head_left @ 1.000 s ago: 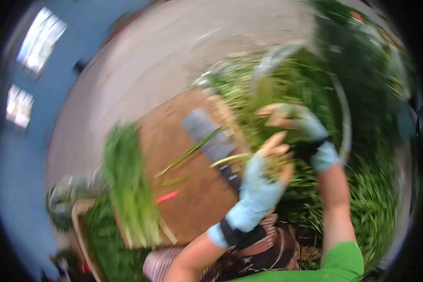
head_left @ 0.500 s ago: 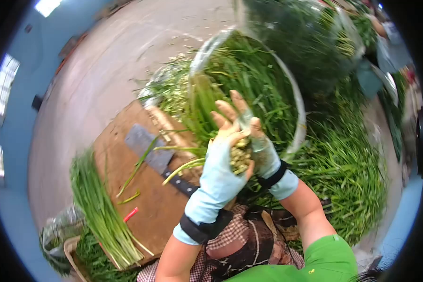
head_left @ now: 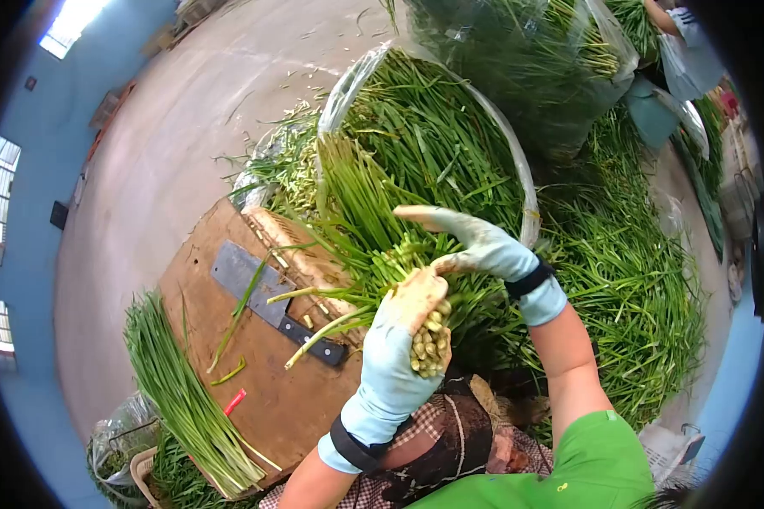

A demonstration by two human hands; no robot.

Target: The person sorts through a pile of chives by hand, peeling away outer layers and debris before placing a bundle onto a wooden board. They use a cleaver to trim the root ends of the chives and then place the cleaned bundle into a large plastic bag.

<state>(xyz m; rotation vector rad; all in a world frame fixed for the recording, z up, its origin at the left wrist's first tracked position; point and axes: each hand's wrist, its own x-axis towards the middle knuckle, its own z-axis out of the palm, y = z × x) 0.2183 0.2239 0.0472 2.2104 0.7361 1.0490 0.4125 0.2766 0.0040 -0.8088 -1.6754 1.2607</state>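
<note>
My left hand, in a pale blue work glove, is wrapped around a bunch of garlic chives. Its cut white ends face me and the green leaves fan away toward the bag. A few loose stalks stick out sideways past the glove. Just beyond the bunch, my gloved right hand has its fingers stretched out and its thumb apart, close to the stalks. Left of my hands, a cleaver with a black handle lies on the wooden board, with loose chive stalks across and beside it.
Another chive bunch lies along the board's left edge, near a red strip. An open plastic bag full of chive leaves stands ahead. Loose chives are heaped at right. A co-worker's arm shows at the upper right.
My right hand has moved off the cut ends toward the leaf side of the bunch, its fingers now pointing left. My left hand has turned and lowered slightly, keeping its hold.
</note>
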